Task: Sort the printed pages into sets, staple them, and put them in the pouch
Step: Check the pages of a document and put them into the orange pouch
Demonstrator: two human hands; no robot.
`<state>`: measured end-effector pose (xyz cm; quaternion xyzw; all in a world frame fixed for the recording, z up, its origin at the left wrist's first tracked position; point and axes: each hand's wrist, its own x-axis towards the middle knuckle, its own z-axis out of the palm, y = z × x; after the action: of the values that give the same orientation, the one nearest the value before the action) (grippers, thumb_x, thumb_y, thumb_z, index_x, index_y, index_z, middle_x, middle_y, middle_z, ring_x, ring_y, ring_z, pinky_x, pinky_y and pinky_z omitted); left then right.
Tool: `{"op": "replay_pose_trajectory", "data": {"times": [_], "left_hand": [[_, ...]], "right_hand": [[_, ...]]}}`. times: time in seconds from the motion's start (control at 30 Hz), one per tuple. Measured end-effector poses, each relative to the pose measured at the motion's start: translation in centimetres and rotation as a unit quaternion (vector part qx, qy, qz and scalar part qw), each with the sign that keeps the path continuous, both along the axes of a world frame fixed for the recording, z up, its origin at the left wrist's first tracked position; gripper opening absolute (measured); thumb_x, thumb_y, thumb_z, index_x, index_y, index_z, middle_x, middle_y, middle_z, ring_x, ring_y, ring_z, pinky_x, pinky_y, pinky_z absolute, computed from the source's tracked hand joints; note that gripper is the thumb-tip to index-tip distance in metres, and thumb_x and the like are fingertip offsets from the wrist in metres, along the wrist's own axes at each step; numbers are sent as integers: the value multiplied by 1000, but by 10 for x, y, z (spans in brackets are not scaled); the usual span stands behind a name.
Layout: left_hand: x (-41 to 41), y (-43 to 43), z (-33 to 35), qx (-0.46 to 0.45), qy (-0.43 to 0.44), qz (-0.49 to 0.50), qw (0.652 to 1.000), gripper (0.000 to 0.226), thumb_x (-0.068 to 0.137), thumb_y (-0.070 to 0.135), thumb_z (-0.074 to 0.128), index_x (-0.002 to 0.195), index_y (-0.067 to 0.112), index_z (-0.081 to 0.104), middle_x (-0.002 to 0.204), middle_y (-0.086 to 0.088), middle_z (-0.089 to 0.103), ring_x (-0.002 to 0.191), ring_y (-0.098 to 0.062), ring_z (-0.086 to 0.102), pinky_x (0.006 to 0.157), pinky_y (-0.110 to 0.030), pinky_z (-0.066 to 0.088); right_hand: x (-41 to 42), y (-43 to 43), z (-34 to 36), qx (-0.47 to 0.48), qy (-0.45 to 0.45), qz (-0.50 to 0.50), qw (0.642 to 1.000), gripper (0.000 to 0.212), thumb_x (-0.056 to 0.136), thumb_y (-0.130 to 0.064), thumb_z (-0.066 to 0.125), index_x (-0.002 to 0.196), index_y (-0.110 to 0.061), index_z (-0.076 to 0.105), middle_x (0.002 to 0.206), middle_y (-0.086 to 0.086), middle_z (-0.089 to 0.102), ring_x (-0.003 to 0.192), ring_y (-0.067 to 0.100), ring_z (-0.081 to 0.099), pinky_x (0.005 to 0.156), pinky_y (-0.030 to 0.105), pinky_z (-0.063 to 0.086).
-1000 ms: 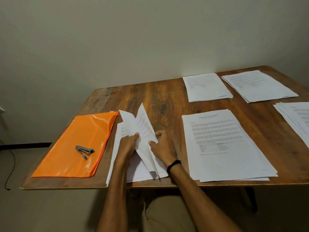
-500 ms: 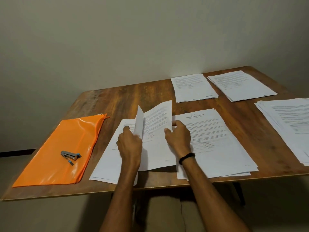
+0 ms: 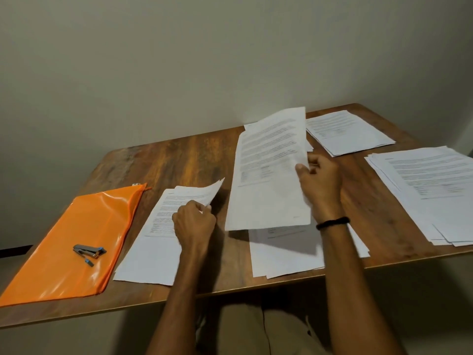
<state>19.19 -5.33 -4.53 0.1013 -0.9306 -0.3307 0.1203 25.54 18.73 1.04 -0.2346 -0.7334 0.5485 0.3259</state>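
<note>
My right hand (image 3: pixel 320 183) pinches a printed page (image 3: pixel 268 172) by its right edge and holds it lifted above the centre stack (image 3: pixel 284 254) near the table's front edge. My left hand (image 3: pixel 194 224) pinches the curled-up edge of the top sheet on the left stack of pages (image 3: pixel 158 237). An orange pouch (image 3: pixel 76 239) lies flat at the front left of the table, with a small metal stapler (image 3: pixel 88 252) resting on it.
The wooden table (image 3: pixel 179 162) stands against a plain wall. Another stack of pages (image 3: pixel 348 131) lies at the back right, and a wide fanned stack (image 3: pixel 430 190) lies at the right edge. A further stack at the back is mostly hidden behind the lifted page.
My right hand has lifted one page up and carried it rightwards, away from the left stack and over the centre stack. My left hand stays on the left stack, holding the top sheet's edge.
</note>
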Motion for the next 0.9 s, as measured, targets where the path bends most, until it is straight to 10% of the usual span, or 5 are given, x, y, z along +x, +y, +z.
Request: {"op": "replay_pose_trajectory", "data": {"times": [0.2,0.37,0.6,0.73,0.9], "left_hand": [[11,21,6,192,8,-102,976,38,94,53,59,97,17,71,104,1,73,90,-18,68,80,-30,53],[11,19,32,554,-185,-156,797,80,80,81,51,118,13,66,111,-12,75,101,-35,72,92,-51,55],[14,1,21,263,-90,-145,950,20,93,9,67,112,16,65,113,5,67,90,-16,66,68,-22,49],[12,-15,15,210,-63,-138,966,24,92,4,64,114,14,63,119,1,63,94,-20,61,63,-18,43],[4,-20,9,177,-65,-122,974,29,92,5,66,120,11,64,129,-9,65,98,-24,61,73,-28,48]], "right_hand": [[18,42,5,-202,43,50,977,9,92,-5,68,96,-13,70,97,2,75,84,18,74,72,34,60],[13,23,-23,-176,-7,82,981,9,85,-5,74,89,-12,70,95,10,74,85,25,72,81,41,61],[8,15,-49,97,-212,29,972,33,95,-31,66,74,-6,66,79,6,68,72,19,61,71,30,46],[13,22,-56,169,-396,-80,899,56,85,-57,69,113,-9,62,130,21,53,121,38,47,104,52,40],[11,15,-59,223,-472,-63,850,82,77,-60,75,129,-3,50,136,22,45,125,36,42,106,46,37]]}}
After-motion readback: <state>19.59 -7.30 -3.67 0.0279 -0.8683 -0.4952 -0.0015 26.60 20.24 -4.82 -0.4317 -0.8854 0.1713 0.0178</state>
